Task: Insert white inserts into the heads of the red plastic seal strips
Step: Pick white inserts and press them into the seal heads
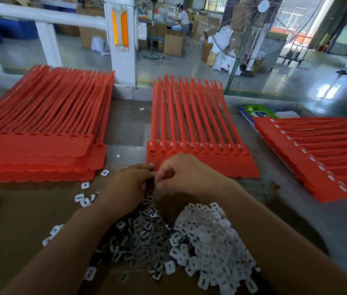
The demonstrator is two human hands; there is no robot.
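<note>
Many flat, slotted white inserts [208, 237] lie heaped.

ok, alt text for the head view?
The left hand and right hand meet, fingers curled, at the near edge of the middle sheet of red seal strips, beyond heaps of white inserts and metal clips. More red stacks lie either side.

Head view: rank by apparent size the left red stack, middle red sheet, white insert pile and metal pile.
1. Left red stack
2. Middle red sheet
3. White insert pile
4. Metal pile
Both piles are partly hidden and nearer the camera, so 3 and 4 are unsure.
</note>
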